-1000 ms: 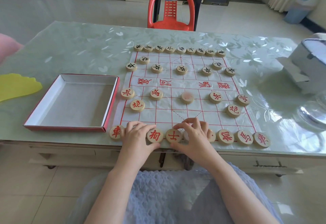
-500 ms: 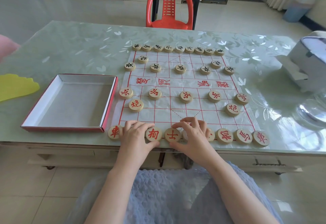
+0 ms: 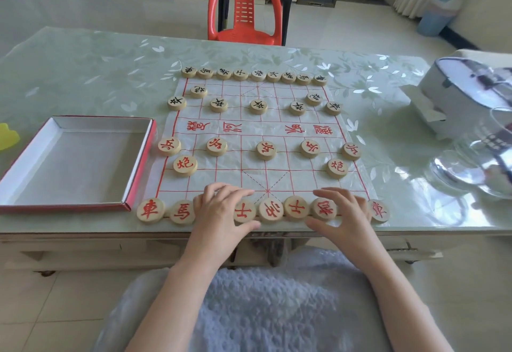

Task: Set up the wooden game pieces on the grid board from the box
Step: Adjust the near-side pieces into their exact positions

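- Both hands lie loose over the near row of red pieces (image 3: 271,210); the left hand (image 3: 221,209) and right hand (image 3: 345,213) rest with fingers spread, and I see neither one pinching anything.
- The wooden game pieces (image 3: 266,150) stand on the grid board (image 3: 263,129), black rows far, red rows near; the box (image 3: 63,209) sits just left of it on the table (image 3: 83,74), showing only its white bottom.
- I judge the setup nearly done; only straightening is left.
- Risk: the near row sits at the table's edge; a dragging palm could knock a piece off; the thin board could slide and skew every row.
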